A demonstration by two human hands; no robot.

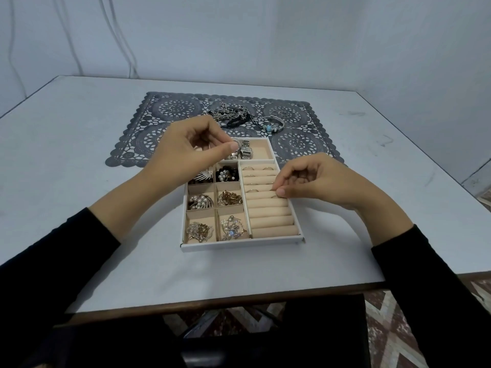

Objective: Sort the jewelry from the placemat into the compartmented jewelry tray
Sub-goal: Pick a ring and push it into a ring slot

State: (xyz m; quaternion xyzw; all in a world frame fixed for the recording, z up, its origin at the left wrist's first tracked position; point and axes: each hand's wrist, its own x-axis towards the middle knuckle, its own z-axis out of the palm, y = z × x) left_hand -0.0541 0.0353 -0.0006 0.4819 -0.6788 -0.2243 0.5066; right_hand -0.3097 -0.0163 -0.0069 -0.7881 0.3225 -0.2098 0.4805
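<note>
A beige compartmented jewelry tray [240, 244] lies on the table in front of a grey lace placemat [148, 134]. My left hand [186, 150] hovers over the tray's back left and pinches a silver ring [235, 142] between thumb and forefinger. My right hand [316, 179] pinches a small ring [275, 195] at the ring rolls [268, 208] on the tray's right side. Watches [245, 150] lie in the back compartment. On the placemat lie a heap of chains and bracelets [231, 115], a bangle with blue beads [271, 124] and small rings [279, 113].
The tray's small left compartments hold brooches, pearls and earrings [215, 203]. The white table [79, 155] ends at its front edge near my sleeves. A wall with hanging cables [125, 43] stands behind the table.
</note>
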